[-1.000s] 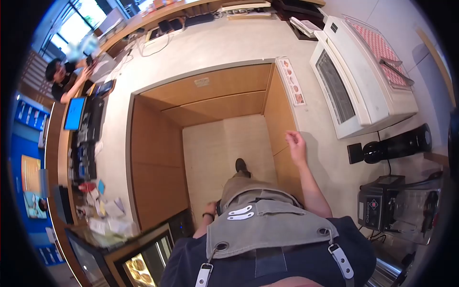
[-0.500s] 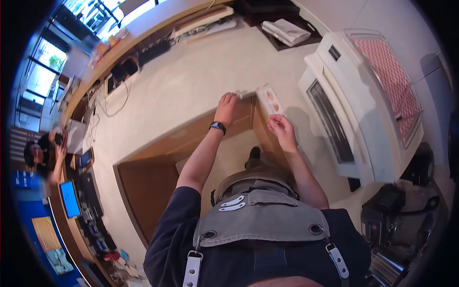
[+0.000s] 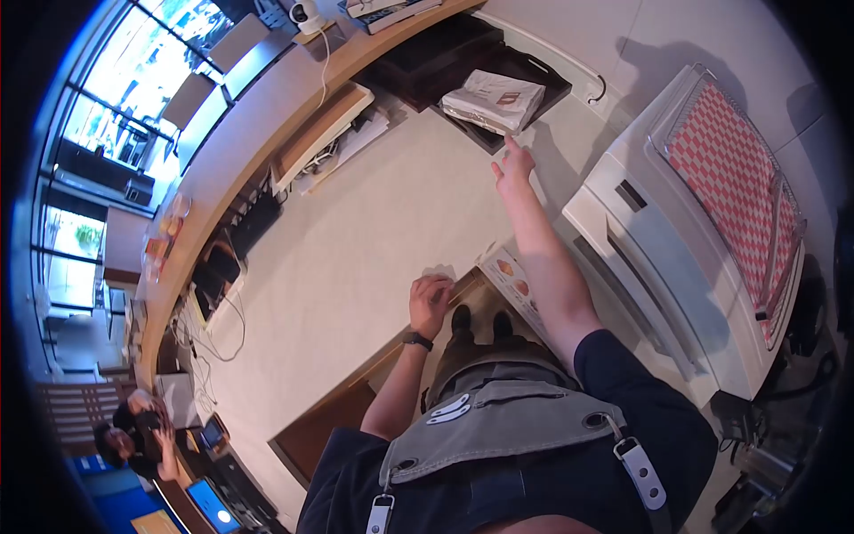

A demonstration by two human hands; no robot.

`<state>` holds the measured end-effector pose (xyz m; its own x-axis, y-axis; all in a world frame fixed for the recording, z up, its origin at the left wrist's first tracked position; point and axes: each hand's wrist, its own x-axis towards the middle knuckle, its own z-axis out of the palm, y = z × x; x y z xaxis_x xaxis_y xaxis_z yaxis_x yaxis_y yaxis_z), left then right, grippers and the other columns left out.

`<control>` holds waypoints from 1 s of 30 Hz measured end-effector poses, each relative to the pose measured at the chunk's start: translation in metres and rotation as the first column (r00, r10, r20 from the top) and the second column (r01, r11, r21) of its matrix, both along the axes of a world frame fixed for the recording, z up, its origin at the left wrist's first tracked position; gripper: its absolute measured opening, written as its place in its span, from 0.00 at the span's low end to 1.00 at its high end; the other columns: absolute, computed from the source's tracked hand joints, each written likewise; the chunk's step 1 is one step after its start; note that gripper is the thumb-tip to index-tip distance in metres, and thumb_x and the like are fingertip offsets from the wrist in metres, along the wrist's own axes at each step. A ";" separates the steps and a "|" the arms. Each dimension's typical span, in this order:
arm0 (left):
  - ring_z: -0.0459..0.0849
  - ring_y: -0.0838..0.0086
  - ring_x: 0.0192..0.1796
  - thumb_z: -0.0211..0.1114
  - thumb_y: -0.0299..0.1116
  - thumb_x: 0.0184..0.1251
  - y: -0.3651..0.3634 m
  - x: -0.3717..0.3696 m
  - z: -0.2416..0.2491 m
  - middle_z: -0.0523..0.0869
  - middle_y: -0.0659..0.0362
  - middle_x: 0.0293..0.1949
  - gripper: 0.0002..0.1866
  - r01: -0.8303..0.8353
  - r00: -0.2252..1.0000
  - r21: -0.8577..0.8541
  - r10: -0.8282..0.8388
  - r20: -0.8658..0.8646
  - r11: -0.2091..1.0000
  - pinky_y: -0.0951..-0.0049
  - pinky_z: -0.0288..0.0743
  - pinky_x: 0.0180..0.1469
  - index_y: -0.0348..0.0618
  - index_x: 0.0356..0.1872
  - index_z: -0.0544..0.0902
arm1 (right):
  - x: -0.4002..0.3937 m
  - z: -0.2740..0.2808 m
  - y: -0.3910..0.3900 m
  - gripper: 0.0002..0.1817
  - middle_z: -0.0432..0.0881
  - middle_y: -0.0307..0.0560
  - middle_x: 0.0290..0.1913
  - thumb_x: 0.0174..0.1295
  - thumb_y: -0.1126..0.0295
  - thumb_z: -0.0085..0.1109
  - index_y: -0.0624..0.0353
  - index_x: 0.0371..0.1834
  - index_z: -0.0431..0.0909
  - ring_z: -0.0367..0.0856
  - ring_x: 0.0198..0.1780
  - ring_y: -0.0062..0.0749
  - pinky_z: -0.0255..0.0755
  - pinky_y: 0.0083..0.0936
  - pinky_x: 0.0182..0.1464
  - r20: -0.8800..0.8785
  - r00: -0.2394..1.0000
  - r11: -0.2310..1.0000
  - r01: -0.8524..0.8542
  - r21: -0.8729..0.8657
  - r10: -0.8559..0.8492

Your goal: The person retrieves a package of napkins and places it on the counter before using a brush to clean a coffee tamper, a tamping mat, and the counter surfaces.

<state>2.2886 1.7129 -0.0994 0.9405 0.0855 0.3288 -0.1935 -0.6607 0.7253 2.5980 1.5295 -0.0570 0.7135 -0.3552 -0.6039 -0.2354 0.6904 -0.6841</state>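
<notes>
My right hand (image 3: 515, 169) reaches far forward, index finger stretched out and the other fingers loosely bent, with nothing seen in it. Its fingertip is right at the near edge of a white plastic-wrapped packet (image 3: 495, 100), which lies on a dark tray (image 3: 480, 135). My left hand (image 3: 430, 303), with a black wristband, is low over the counter's near edge, its fingers curled; what they hold, if anything, I cannot tell. A pale, see-through patch shows just past those fingers. A white card with food pictures (image 3: 514, 283) lies under my right forearm, partly hidden by it.
A large white machine (image 3: 614, 240) stands at the right, a red-checked sheet (image 3: 734, 187) in a wire rack on top. Papers (image 3: 351, 147) and cables (image 3: 227, 334) lie along the raised wooden ledge (image 3: 267, 133). Another person (image 3: 142, 436) is at the far left, beside a screen (image 3: 212, 505).
My right hand has left the pictured card and stretched forward to the wrapped packet. My left hand stays near the counter's edge. The view has shifted and turned.
</notes>
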 end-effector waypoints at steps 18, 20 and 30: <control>0.89 0.71 0.48 0.66 0.34 0.81 0.121 0.056 0.045 0.90 0.55 0.47 0.11 -0.119 0.935 -0.784 -0.196 -0.294 0.609 0.69 0.85 0.53 0.38 0.53 0.83 | 0.088 -0.017 -0.008 0.20 0.86 0.55 0.49 0.66 0.61 0.74 0.62 0.51 0.80 0.86 0.49 0.40 0.83 0.37 0.55 0.140 0.967 0.703 0.250 -0.666 -0.212; 0.89 0.70 0.49 0.64 0.36 0.82 0.129 0.065 0.049 0.89 0.55 0.48 0.12 -0.132 0.927 -0.819 -0.223 -0.301 0.558 0.69 0.84 0.54 0.38 0.54 0.83 | 0.076 0.009 0.004 0.17 0.84 0.50 0.45 0.69 0.62 0.72 0.61 0.49 0.78 0.84 0.45 0.35 0.83 0.33 0.49 0.313 0.924 0.825 0.348 -0.444 -0.222; 0.71 0.54 0.77 0.57 0.53 0.84 0.060 0.107 0.019 0.70 0.46 0.76 0.32 -0.386 0.559 -0.912 -0.753 -0.348 0.135 0.53 0.69 0.78 0.40 0.76 0.67 | -0.168 0.105 0.021 0.09 0.78 0.35 0.38 0.78 0.63 0.63 0.53 0.45 0.73 0.76 0.38 0.17 0.73 0.19 0.43 0.590 0.801 0.870 0.221 -0.442 0.096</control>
<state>2.3960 1.7730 -0.0799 0.7337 -0.4845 -0.4764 0.6795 0.5235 0.5141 2.4304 1.5506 0.0482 0.8290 -0.5328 0.1700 0.3441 0.2462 -0.9061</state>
